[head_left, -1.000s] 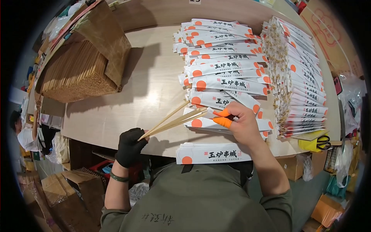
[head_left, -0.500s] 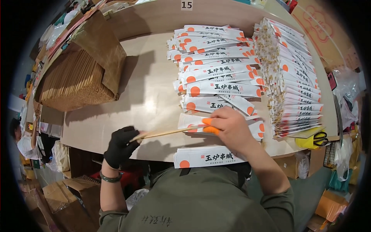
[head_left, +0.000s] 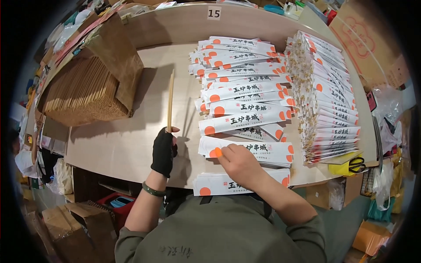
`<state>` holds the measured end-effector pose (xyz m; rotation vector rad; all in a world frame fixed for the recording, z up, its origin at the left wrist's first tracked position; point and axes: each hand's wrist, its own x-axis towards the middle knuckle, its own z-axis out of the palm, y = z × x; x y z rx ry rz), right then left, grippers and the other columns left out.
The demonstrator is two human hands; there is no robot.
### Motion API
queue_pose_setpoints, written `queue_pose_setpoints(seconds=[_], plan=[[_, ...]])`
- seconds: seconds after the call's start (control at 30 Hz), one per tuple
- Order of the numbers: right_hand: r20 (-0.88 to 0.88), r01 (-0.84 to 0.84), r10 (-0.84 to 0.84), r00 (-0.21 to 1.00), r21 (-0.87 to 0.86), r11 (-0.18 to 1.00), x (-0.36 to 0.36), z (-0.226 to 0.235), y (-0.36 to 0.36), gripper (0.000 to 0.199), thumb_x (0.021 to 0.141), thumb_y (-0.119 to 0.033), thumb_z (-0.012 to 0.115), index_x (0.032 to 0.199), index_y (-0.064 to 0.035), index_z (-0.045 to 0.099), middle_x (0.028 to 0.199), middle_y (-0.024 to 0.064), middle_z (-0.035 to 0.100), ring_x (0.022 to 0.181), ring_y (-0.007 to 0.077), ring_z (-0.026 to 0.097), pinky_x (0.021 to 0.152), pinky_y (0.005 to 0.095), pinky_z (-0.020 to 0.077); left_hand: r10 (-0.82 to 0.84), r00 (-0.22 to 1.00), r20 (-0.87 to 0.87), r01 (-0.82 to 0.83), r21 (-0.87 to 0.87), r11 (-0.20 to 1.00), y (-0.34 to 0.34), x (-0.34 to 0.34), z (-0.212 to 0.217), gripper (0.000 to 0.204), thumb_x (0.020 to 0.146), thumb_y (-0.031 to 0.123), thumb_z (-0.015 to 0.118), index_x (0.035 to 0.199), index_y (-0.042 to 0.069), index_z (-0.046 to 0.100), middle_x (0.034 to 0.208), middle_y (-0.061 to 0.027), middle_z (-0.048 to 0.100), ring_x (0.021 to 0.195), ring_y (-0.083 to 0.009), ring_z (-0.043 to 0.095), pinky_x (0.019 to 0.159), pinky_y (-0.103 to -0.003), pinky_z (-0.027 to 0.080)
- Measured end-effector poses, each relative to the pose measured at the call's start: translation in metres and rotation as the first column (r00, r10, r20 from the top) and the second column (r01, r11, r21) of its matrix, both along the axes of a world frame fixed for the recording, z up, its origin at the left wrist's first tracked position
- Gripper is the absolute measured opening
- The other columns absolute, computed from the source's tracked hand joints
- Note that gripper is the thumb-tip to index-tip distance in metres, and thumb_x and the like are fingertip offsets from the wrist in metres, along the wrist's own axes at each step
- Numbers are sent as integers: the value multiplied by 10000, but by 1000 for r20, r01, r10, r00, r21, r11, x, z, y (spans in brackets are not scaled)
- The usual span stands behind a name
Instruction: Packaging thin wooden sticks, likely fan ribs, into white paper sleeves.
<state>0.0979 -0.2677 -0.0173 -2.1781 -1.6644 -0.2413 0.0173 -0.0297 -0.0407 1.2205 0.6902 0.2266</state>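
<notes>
My left hand point(head_left: 163, 151), in a black fingerless glove, holds a few slim wooden chopsticks point(head_left: 170, 103) pointing away from me. My right hand point(head_left: 241, 166) wears orange finger covers. Its closed fingers are on the left part of the top white paper chopstick sleeve point(head_left: 276, 148) in a small stack; whether the sleeve is lifted cannot be seen. Nearer me, another stack of paper sleeves point(head_left: 205, 191) lies at the table edge, partly under my right forearm. Beyond my right hand is a heap of filled sleeves point(head_left: 245, 94), white with orange dots.
A cardboard box point(head_left: 127, 70) packed with chopsticks point(head_left: 83, 92) lies on its side at left. A tall pile of filled sleeves point(head_left: 335, 101) stands at right, beside black-handled scissors point(head_left: 356, 165) and something yellow point(head_left: 340, 169). The table point(head_left: 144, 162) has a raised back wall.
My left hand has moved right and farther away, turning the chopsticks from sideways to upright. My right hand has left the chopsticks and moved left onto the stack. Another sleeve lies on the heap.
</notes>
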Motion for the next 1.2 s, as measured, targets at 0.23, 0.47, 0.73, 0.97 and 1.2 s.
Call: queue_pose_setpoints(seconds=[0.23,0.47,0.73,0.97,1.2], plan=[[-250,227,-163,954,253,940,-3,-7,-3,121,747,-68,707,795,-15,608,772,87,568,684,256,562,600,357,473,-191,978,-84,205,559,804,4,-37,4,292,953,235,527,1061,9,676,634,64,459,573,-17,384,530,-192,306],[-641,452,-268,719,139,881,22,21,-8,161,765,-87,744,780,3,611,746,62,544,624,160,502,569,268,411,-314,947,-70,283,649,706,27,-69,12,234,892,153,599,1024,-26,673,659,-17,540,631,-89,492,601,-252,414],[-899,446,-107,426,106,889,37,47,-14,129,768,-54,749,795,-1,635,751,-5,522,655,72,466,589,232,396,-489,865,-111,396,750,530,39,-62,39,139,815,78,649,880,-45,667,638,-78,542,601,-164,518,588,-279,418],[-300,-12,104,948,293,956,14,39,32,154,758,-191,724,819,-58,677,788,56,591,724,225,581,658,329,489,-596,782,185,223,810,543,4,-16,52,480,807,327,690,1153,0,624,1149,-152,601,1063,-283,567,878,-368,463],[-80,175,-171,982,46,983,101,39,6,446,695,-235,768,1073,-45,624,1025,149,602,963,313,583,828,410,481,-492,870,34,124,951,285,-17,26,41,480,673,311,795,982,10,584,1061,-157,590,920,-316,591,809,-362,492]])
